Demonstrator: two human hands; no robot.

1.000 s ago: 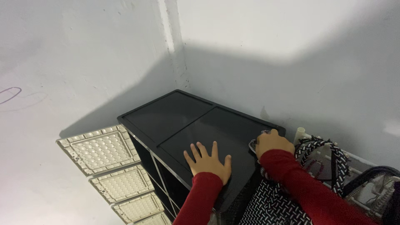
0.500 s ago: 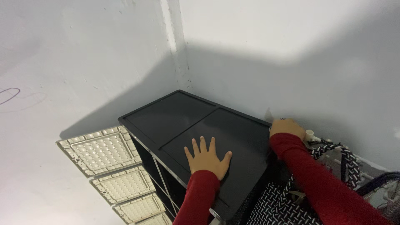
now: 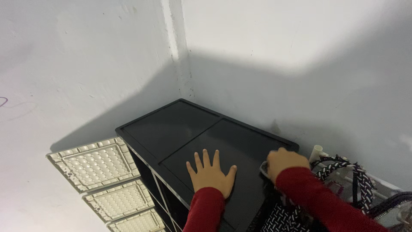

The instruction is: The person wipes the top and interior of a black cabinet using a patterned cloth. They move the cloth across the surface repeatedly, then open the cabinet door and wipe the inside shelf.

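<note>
A black cabinet [image 3: 180,124] with a flat two-panel top stands in the corner of two white walls. My left hand [image 3: 210,172] lies flat on its top near the front edge, fingers spread, holding nothing. My right hand [image 3: 285,161] is curled at the cabinet's right edge, closed around a small grey object [image 3: 263,168] that is mostly hidden by the fingers. Both arms wear red sleeves.
Several pale panels [image 3: 96,160] with dotted grids lean against the left wall beside the cabinet. A black-and-white patterned woven bag [image 3: 296,210] with rope handles sits to the cabinet's right, next to a white tube [image 3: 316,151] and white frame parts.
My right hand drew back from the wall behind the cabinet to the cabinet's right edge. The left hand stayed flat on the top. The view shifted slightly.
</note>
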